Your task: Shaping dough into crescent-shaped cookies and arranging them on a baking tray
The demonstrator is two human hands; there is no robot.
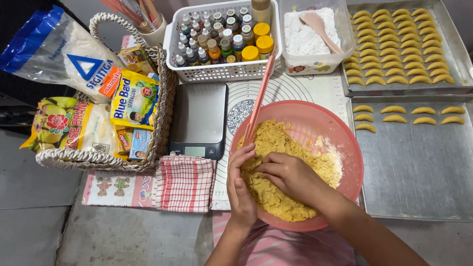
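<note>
A pink plastic bowl [340,129] holds crumbly yellow dough [276,143] with some white flour at its right side. My left hand [241,184] presses against the dough's left edge, fingers together and pointing up. My right hand [290,175] lies flat on top of the dough, fingers spread toward the left. A pink spatula [261,96] leans in the bowl, its handle pointing up over the far rim. Both hands touch the dough, and I cannot tell whether either grips a piece.
Two metal trays [419,172] at right carry several crescent-shaped yellow cookies [394,49]. Behind the bowl stand a white basket of small bottles [221,39] and a tub of flour [310,34]. A digital scale [198,120], checked cloth [185,182] and woven basket of packets [98,123] lie left.
</note>
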